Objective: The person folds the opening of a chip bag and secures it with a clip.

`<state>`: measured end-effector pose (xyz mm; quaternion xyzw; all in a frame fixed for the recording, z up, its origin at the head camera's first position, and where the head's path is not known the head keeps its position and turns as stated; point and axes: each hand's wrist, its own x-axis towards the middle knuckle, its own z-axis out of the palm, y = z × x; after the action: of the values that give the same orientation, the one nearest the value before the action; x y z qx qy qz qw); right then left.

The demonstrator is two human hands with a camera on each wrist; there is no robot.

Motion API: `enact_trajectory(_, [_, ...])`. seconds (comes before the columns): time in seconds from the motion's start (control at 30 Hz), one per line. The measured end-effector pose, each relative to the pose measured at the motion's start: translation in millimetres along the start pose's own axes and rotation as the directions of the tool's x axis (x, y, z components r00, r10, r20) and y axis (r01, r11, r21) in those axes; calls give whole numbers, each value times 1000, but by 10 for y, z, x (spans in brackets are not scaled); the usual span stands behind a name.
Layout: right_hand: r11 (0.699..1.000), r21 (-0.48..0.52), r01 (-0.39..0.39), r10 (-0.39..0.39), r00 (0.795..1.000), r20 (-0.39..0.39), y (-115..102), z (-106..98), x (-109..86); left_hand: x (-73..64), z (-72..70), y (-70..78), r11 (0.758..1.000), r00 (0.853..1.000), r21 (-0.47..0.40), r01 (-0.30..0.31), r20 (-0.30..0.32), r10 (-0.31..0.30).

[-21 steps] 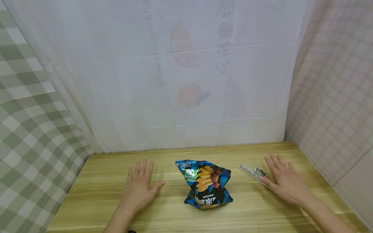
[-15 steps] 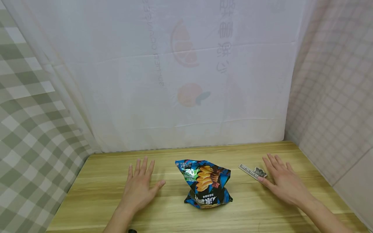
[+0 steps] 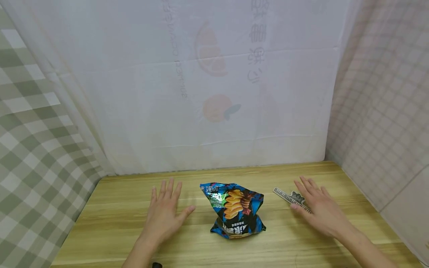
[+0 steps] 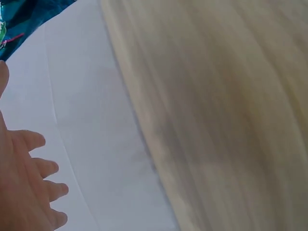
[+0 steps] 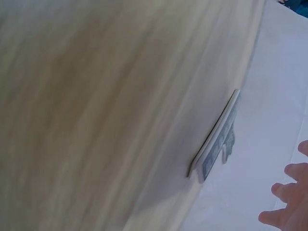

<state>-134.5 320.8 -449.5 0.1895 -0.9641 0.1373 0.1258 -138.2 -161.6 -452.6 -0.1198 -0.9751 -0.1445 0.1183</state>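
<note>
A blue and black bag of chips (image 3: 238,206) stands upright on the table between the two hands, its printing upside down in the head view. To its right lies a flat grey clip (image 3: 283,195) with a piano-key pattern and a small figure on one side; the right wrist view shows the clip (image 5: 219,139) edge-on. My left hand (image 3: 164,216), fingers spread, is left of the bag and apart from it. My right hand (image 3: 321,212) is also spread and empty, its thumb overlapping the clip's near end; contact cannot be made out.
The wooden table (image 3: 110,223) is backed by a white sheet (image 3: 151,111) with faint fruit prints. A green checked cloth (image 3: 37,167) hangs at the left and a pale checked one (image 3: 385,111) at the right. A small black object (image 3: 156,265) shows by the left wrist.
Both hands have moved a little inward, the left one rightward and the right one leftward over the clip. The head view has shifted slightly. Bag and clip stay in place.
</note>
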Motion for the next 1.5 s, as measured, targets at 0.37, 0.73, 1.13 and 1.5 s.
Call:
enact_trajectory(0.37, [998,48,29,-25,997,-73,-202,27,33,72,-76,153,996,989,-19,-85,-120,82])
enact_trajectory(0.73, [992,115,48,-34,992,-117,-411,62,69,154,-120,286,982,961,-76,-175,-231,153])
enact_trajectory(1.13, [975,220,-5,27,995,-99,-608,117,124,234,-105,459,963,930,-116,-243,-309,197])
enact_trajectory(1.5, [945,319,-68,99,992,-82,-719,167,127,314,2,683,926,876,-125,-356,-390,284])
